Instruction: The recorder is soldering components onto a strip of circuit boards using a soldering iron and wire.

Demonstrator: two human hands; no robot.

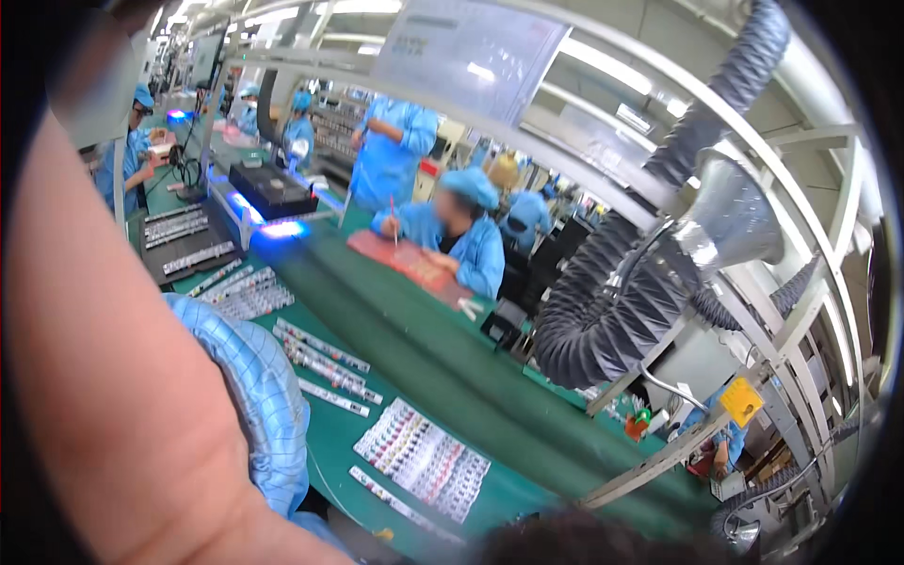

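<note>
A bare forearm (pixel 113 377) fills the left of the view, blurred and so close that its hand is cut off; whether that hand is open or clenched cannot be told; a blue sleeve (pixel 254 395) hangs behind it. Beyond, on the green table (pixel 424 367), a component panel (pixel 424 459) lies near the near edge; strips (pixel 325 367) sit farther along; a seated person in blue (pixel 461 235) works at the far edge, face unclear.

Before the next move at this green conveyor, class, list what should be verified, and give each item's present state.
1. Hands in view: not ok. Only a bare forearm and blue sleeve show, no fingers.
2. Board panel lies flat on the green belt: ok.
3. Narrow strips lie apart from the panel: ok.
4. Seated co-worker is away from those boards: ok.
5. Belt stopped: cannot tell.
</note>
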